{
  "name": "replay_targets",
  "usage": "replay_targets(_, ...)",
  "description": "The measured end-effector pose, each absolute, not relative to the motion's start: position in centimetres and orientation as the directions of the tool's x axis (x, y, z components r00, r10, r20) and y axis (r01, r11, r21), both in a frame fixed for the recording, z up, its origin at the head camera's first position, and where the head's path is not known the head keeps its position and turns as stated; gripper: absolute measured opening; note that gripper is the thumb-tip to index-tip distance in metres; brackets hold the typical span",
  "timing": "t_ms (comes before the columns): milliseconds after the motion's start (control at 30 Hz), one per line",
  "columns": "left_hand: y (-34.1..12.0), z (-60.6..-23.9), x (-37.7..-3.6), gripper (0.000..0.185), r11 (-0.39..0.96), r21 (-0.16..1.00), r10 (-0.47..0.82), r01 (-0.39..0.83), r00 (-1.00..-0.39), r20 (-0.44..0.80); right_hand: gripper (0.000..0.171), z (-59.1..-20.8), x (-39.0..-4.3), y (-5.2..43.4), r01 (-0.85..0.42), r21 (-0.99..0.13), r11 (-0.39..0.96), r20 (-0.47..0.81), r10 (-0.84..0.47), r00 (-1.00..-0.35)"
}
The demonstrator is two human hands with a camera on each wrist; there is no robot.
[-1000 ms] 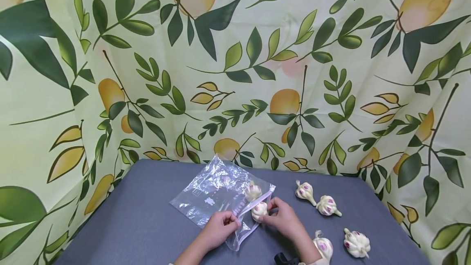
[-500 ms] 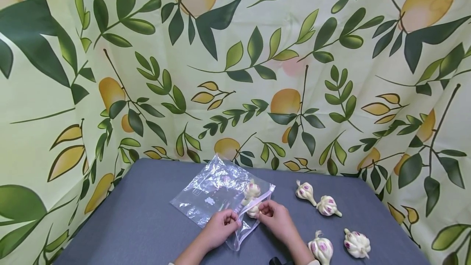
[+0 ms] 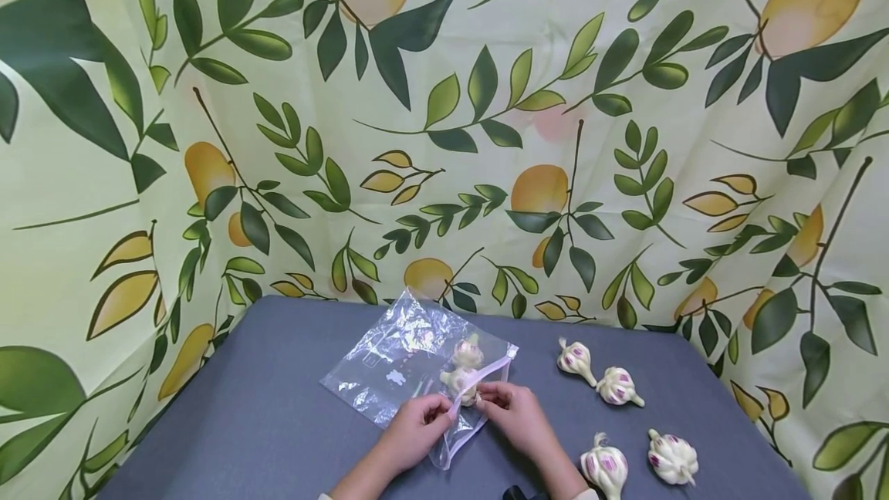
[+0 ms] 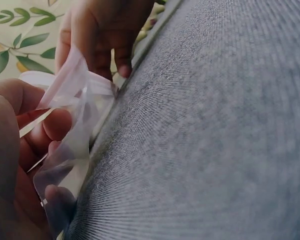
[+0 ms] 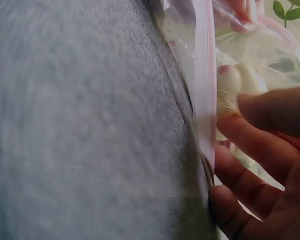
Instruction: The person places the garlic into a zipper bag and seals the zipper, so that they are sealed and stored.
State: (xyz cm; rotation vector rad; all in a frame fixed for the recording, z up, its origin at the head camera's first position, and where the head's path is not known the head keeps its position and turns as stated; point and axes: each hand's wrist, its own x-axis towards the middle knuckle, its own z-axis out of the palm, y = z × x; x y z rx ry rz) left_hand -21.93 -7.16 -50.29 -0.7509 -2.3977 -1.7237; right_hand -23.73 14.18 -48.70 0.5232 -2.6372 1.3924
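Pinching pink zip edge of clear plastic bag (image 3: 410, 357), left hand (image 3: 414, 429) holds near side of mouth, fingers curled on film. Right hand (image 3: 512, 417) pinches opposite side of mouth, fingertips touching garlic bulb (image 3: 460, 381) just inside opening. Second bulb (image 3: 468, 353) lies deeper in bag, touching first. Bag is transparent, crinkled, flat on grey table (image 3: 278, 423). Farther right, four loose garlic bulbs (image 3: 616, 386) lie well apart from hands. Behind, leaf-print curtain (image 3: 444, 114).

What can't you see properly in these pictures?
- Right hand: whether its fingers pinch the garlic or only the bag; too small in the head view, blurred in the right wrist view.
- Print on the bag: too small.
- Black thing by the right arm: cut off by the bottom edge.
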Motion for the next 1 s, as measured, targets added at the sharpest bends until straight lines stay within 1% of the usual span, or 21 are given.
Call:
replay_targets(100, -7.2, -50.1, -21.9, 0.013, 0.241, 0.863, 0.341, 0.444, -0.871, 0.353, 0.036, -48.5, -23.5, 14.1, -0.397, -0.738, 0.546, 0.221, -0.36, -0.907)
replay_targets(167, -7.2, -50.1, -21.9, 0.013, 0.243, 0.864, 0.345, 0.44, -0.872, 0.347, 0.04, -48.4, -23.3, 14.0, -0.41, -0.723, 0.557, 0.198, -0.401, -0.894)
replay_targets(233, -7.2, -50.0, -21.8, 0.013, 0.24, 0.868, 0.345, 0.434, -0.874, 0.342, 0.042, -48.3, -23.2, 14.1, -0.413, -0.722, 0.555, 0.19, -0.415, -0.89)
replay_targets(333, -7.2, -50.1, -21.8, 0.012, 0.238, 0.875, 0.335, 0.422, -0.881, 0.334, 0.041, -48.1, -23.1, 14.3, -0.41, -0.728, 0.549, 0.21, -0.39, -0.896)
replay_targets(433, -7.1, -50.1, -21.8, 0.012, 0.231, 0.883, 0.322, 0.409, -0.889, 0.327, 0.034, -47.9, -23.4, 14.8, -0.374, -0.744, 0.554, 0.241, -0.3, -0.923)
replay_targets(567, -7.0, -50.2, -21.8, 0.011, 0.223, 0.883, 0.314, 0.412, -0.888, 0.335, 0.02, -47.0, -23.8, 16.5, -0.283, -0.751, 0.597, 0.294, -0.082, -0.952)
replay_targets(667, -7.0, -50.2, -21.8, 0.011, 0.219, 0.881, 0.314, 0.42, -0.885, 0.344, 0.017, -45.3, -23.8, 18.6, -0.194, -0.714, 0.672, 0.308, 0.052, -0.95)
replay_targets(733, -7.0, -50.3, -21.9, 0.01, 0.214, 0.886, 0.314, 0.411, -0.888, 0.336, 0.02, -44.0, -23.5, 20.2, -0.135, -0.674, 0.726, 0.278, 0.079, -0.957)
replay_targets(767, -7.0, -50.3, -21.9, 0.01, 0.21, 0.888, 0.313, 0.408, -0.889, 0.334, 0.024, -43.2, -23.3, 21.1, -0.117, -0.656, 0.746, 0.255, 0.072, -0.964)
replay_targets(833, -7.0, -50.4, -22.0, 0.01, 0.208, 0.893, 0.308, 0.4, -0.893, 0.329, 0.033, -42.0, -22.9, 22.8, -0.073, -0.638, 0.767, 0.174, 0.052, -0.983)
replay_targets(900, -7.0, -50.5, -22.0, 0.009, 0.208, 0.895, 0.301, 0.395, -0.896, 0.326, 0.045, -41.0, -22.4, 24.5, -0.07, -0.636, 0.768, 0.078, -0.026, -0.997)
replay_targets(1000, -6.9, -50.3, -21.9, 0.008, 0.219, 0.897, 0.283, 0.383, -0.905, 0.317, 0.06, -40.0, -21.6, 26.9, -0.04, -0.663, 0.747, -0.076, -0.121, -0.99)
